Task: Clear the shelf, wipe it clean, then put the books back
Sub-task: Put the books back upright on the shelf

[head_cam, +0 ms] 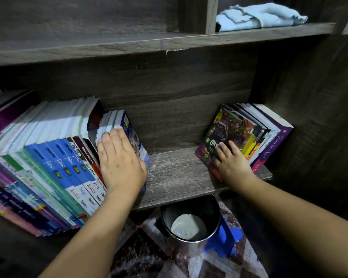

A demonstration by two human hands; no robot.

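Two groups of books stand on the shelf [179, 173], one on each side of a bare middle strip. The left row [54, 157] leans from the left end; the right group [259, 129] leans against the right-hand wall.

Left grip [121, 159]: flat, fingers straight, over the spine edge of the blue-covered book [133, 135] at the inner end of the left row, thumb against its cover. Open hand, pressing rather than clasping.

Right grip [232, 163]: flat on the green-and-purple cover [225, 127] of the book facing the gap, fingers spread, nothing clasped.

Progress (judgement): partial. The light blue cloth [259, 16] lies crumpled on the shelf above, near its right end, in neither hand. The bare strip shows pale scuffs or dust. I cannot tell whether books are going out or coming back. If wiping is done, what is left is filling the gap; if not, both groups must come off.

Unclear: the left row runs out of frame at the left edge. The far rear of the shelf behind both groups is hidden. Most spine text is blurred. A black bucket [165, 217] below the front edge holds something grey that I cannot identify.
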